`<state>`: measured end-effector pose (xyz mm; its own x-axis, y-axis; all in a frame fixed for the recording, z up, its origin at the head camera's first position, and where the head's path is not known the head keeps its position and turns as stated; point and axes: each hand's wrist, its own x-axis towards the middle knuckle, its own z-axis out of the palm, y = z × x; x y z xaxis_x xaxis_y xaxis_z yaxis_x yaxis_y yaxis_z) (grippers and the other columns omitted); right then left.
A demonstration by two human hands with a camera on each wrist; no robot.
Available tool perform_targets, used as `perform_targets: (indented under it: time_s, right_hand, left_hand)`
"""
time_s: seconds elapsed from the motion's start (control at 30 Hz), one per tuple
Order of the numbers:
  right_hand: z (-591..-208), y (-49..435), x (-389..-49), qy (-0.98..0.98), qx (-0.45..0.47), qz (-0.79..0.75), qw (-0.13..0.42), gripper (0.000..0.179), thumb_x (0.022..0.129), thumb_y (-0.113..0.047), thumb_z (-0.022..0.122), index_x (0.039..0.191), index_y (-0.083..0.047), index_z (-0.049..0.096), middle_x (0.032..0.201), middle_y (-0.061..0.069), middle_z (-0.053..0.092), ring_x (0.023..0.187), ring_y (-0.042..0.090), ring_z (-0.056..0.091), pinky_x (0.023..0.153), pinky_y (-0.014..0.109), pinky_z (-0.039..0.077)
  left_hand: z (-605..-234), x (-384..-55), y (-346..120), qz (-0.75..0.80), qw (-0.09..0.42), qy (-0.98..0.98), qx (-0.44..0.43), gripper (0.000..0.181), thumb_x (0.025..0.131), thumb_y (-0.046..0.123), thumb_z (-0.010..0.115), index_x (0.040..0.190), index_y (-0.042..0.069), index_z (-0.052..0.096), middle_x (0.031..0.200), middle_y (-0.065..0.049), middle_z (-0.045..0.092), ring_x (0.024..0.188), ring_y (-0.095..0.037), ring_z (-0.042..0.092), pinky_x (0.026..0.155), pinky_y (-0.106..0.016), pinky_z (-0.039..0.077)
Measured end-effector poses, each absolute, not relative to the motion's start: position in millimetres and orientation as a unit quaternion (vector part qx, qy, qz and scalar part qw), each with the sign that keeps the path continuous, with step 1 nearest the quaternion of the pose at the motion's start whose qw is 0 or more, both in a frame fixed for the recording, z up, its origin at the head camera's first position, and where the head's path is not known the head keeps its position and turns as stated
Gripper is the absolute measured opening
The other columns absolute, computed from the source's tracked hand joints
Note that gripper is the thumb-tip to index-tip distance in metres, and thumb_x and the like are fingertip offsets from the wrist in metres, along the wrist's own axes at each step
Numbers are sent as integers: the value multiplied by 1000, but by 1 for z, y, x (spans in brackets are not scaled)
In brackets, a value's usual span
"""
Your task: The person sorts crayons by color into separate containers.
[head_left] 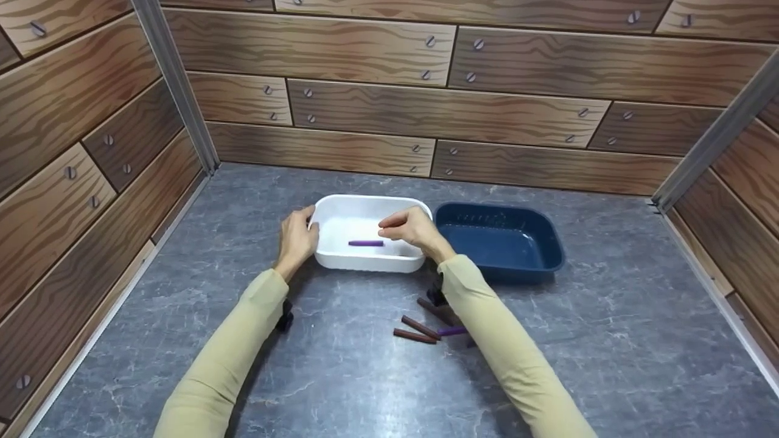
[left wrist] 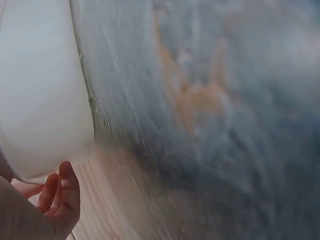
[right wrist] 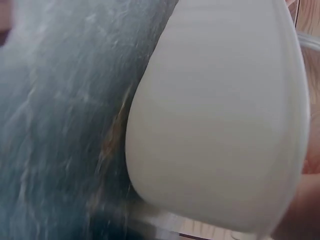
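Note:
A white tub (head_left: 371, 263) stands on the grey marbled surface, with a slim purple stick (head_left: 365, 243) lying inside it. My left hand (head_left: 297, 238) grips the tub's left side, thumb at the rim and fingers outside; its bent fingers show by the tub's corner in the left wrist view. Over the tub's right part is my right hand (head_left: 414, 230), thumb and index finger close together just above the purple stick's right end, with nothing visible between them. In the right wrist view the tub's outer wall (right wrist: 215, 115) covers most of that hand.
A dark blue tub (head_left: 499, 243) stands right beside the white one. Several brown sticks (head_left: 415, 336) and another purple stick (head_left: 451, 331) lie on the surface in front, partly behind the right sleeve (head_left: 511, 340). Wood-patterned walls (head_left: 365, 48) enclose the back and sides.

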<state>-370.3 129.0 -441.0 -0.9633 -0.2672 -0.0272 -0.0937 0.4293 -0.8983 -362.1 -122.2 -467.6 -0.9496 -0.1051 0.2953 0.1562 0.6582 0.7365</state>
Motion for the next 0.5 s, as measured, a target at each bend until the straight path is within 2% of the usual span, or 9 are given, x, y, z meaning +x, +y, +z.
perform_targets:
  time_s: [0.3, 0.5]
  right_hand:
    - [-438, 158, -345, 811, -149, -560, 87, 36, 84, -10, 76, 115, 8, 69, 110, 18, 72, 88, 17, 70, 80, 28, 58]
    - [-438, 185, -324, 801, -162, -573, 59, 37, 81, -10, 79, 112, 7, 70, 107, 19, 73, 86, 8, 68, 76, 20, 56]
  left_hand:
    - [-468, -361, -122, -404, 149, -902, -18, 43, 91, 2, 54, 134, -4, 57, 126, -25, 63, 118, -36, 60, 101, -47, 47]
    - [-467, -361, -122, -404, 143, -903, -16, 43, 93, 4, 53, 136, -4, 55, 130, -25, 61, 122, -36, 58, 103, -47, 46]
